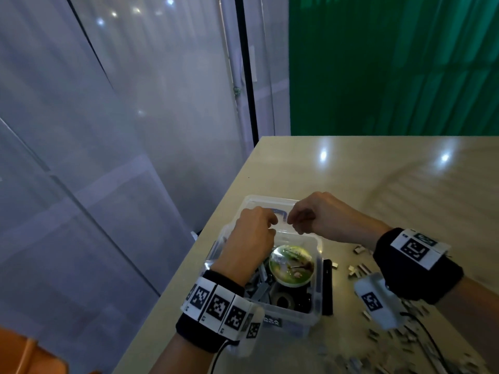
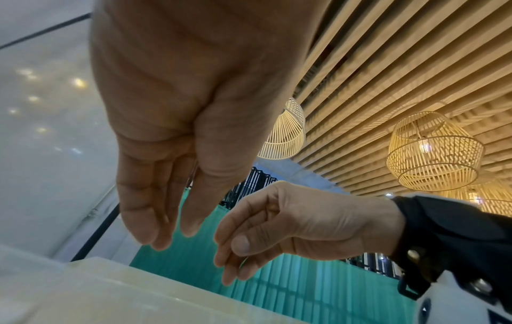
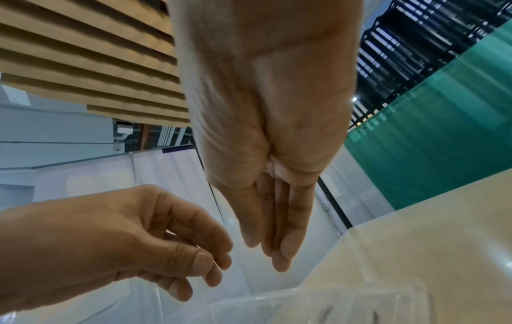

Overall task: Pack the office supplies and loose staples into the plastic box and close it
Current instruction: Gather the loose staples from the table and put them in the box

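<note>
Hovering side by side, the left hand (image 1: 252, 238) and right hand (image 1: 322, 217) hang over the far end of the clear plastic box (image 1: 319, 268), fingertips nearly meeting. Both hands point their fingers down, loosely straight and close together, with nothing seen held. Below the left wrist the box holds a round green-topped tin (image 1: 292, 265) among dark supplies. Under and behind the right wrist, loose staples (image 1: 356, 271) lie scattered on the surface (image 1: 378, 174). Just beyond the fingertips lies the clear lid (image 1: 259, 202)
</note>
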`<state>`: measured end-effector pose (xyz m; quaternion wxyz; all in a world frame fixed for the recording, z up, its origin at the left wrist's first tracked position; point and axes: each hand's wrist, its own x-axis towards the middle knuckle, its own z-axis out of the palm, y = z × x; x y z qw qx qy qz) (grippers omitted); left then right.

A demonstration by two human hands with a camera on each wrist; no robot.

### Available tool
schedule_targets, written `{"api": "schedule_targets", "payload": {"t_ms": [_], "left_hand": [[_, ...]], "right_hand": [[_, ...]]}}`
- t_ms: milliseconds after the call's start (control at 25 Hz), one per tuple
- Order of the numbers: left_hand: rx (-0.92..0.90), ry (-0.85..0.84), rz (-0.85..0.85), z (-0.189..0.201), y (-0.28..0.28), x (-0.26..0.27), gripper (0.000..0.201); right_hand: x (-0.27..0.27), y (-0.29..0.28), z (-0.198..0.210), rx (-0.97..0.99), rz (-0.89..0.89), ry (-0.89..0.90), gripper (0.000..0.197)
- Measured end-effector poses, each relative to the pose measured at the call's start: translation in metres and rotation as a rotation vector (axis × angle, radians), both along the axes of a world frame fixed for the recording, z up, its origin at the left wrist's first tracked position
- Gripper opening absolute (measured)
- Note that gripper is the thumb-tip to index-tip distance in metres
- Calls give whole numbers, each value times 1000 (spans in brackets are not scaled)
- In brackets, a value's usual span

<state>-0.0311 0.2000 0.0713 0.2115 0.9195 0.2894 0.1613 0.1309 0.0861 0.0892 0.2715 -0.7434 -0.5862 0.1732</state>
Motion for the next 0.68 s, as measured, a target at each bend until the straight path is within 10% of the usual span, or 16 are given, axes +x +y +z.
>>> {"api": "schedule_targets", "payload": {"t_ms": [680], "left_hand": [[30, 229, -318, -74, -186, 95, 25]], "right_hand": [[97, -168, -83, -205, -262, 65, 13]]}}
